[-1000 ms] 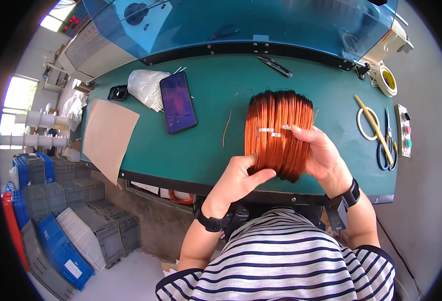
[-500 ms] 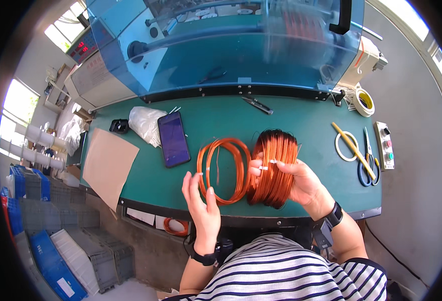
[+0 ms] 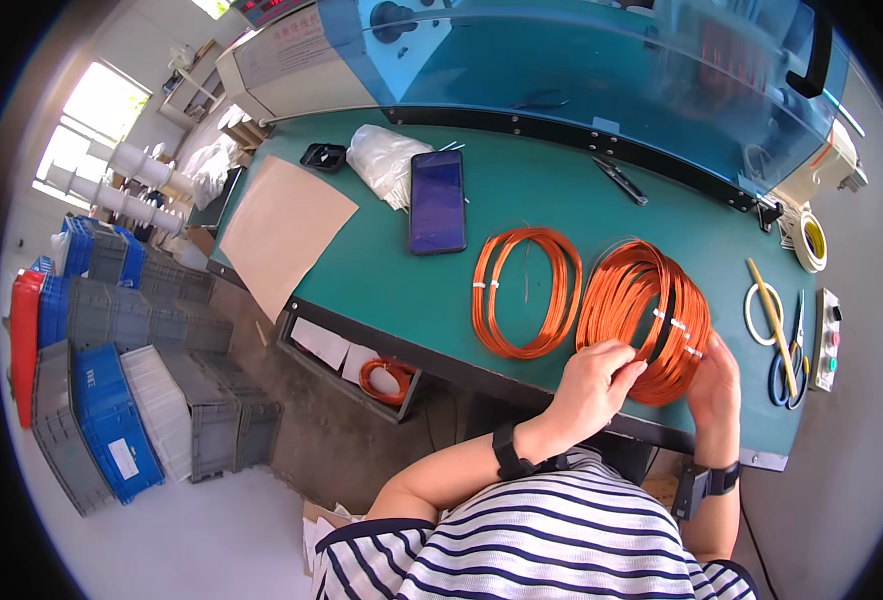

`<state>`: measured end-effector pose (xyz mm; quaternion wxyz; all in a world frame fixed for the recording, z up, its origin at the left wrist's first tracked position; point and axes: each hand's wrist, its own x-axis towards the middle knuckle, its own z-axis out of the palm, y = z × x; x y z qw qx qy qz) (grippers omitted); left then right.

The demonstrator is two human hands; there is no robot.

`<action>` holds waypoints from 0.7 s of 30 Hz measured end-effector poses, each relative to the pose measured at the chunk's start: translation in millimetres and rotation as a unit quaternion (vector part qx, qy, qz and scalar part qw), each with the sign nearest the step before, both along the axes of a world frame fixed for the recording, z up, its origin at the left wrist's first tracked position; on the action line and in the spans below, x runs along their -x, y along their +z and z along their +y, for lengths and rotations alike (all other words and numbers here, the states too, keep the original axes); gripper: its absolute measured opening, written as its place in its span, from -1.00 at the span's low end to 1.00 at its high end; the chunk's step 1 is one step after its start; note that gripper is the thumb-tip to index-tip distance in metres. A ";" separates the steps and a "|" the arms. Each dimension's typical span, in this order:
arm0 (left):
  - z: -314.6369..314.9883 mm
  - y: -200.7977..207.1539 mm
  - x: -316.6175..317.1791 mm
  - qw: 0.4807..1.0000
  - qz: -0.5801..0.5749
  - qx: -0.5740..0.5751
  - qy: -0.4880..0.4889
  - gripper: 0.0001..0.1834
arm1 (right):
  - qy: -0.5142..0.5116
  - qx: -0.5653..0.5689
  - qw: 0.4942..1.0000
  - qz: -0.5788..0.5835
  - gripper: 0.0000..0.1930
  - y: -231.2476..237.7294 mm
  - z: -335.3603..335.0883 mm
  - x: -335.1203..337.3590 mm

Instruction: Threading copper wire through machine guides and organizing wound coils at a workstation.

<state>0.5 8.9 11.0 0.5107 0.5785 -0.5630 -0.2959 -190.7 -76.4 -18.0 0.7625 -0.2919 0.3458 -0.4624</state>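
Observation:
A thick bundle of copper wire coils, bound with small white ties, leans at the table's near edge. My right hand grips its right side, the fingers partly hidden behind the wire. My left hand is closed, thumb and fingers pinched on the near left edge of the bundle. Just left of it a thinner copper wire coil lies on the green table. It has white ties too, and neither hand touches it.
Behind stands a machine under a blue transparent cover. A phone, plastic bag and brown sheet lie left. Thread snips, scissors, a yellow stick and tape lie right. An open drawer juts out below.
My left hand has moved right, from beside the thinner coil to the thick bundle. The bundle has turned, showing its round face. The view has swung left.

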 end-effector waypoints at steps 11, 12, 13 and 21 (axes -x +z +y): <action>21.0 6.5 -28.9 0.959 0.270 -0.075 0.047 -0.76 | 0.180 0.143 0.955 0.188 -0.65 55.0 -11.5 -120.4; 21.8 9.7 -29.8 0.955 0.281 -0.078 0.053 -0.76 | 0.206 0.164 0.946 0.188 -0.65 50.0 -22.4 -131.2; 22.2 7.4 -28.6 0.959 0.267 -0.071 0.057 -0.74 | 0.199 0.197 0.943 0.180 -0.66 36.4 -37.4 -137.8; 24.3 5.9 -44.7 0.972 0.217 -0.067 -0.058 -0.68 | 0.055 0.063 0.991 0.104 -0.60 37.9 -34.5 -148.0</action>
